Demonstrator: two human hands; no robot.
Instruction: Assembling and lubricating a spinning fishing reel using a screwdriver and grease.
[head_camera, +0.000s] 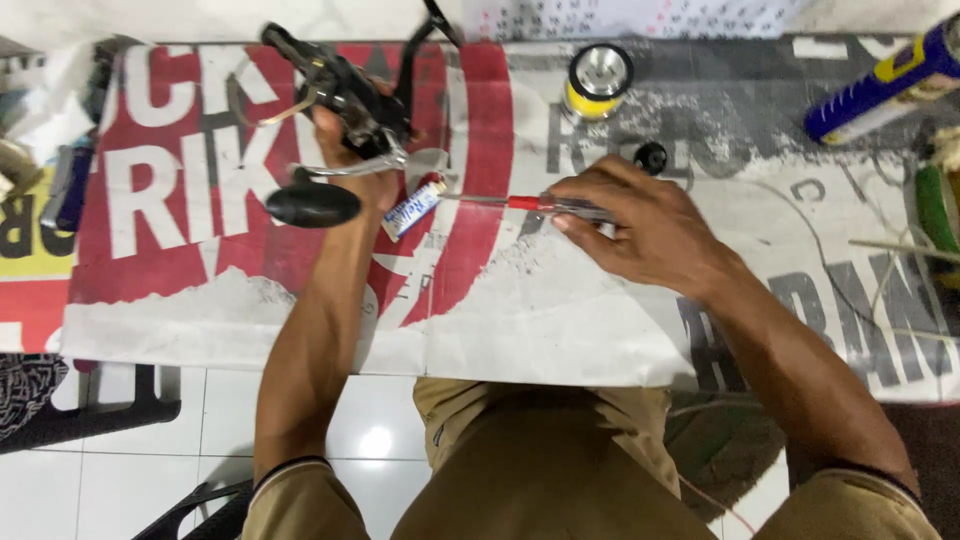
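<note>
White floor tiles show below a table (560, 330) covered with a printed red, white and grey banner. I see my left hand (355, 160) closed tight around a black fishing reel (350, 95), held above the banner, its black knob (312, 204) pointing to the left. My right hand (635, 215) pinches a thin screwdriver (530, 203) with a red collar, the fingers closed on the handle, the tip pointing toward the reel. A small white and blue tube (413, 208) lies just beside my left hand. To work well, I judge I should hold the reel steady and keep the tool in line with the screw. A yellow spool (598, 80) stands behind; its top looks shiny, and I cannot tell what is inside. A blue and yellow can (880, 85) lies at the right.
</note>
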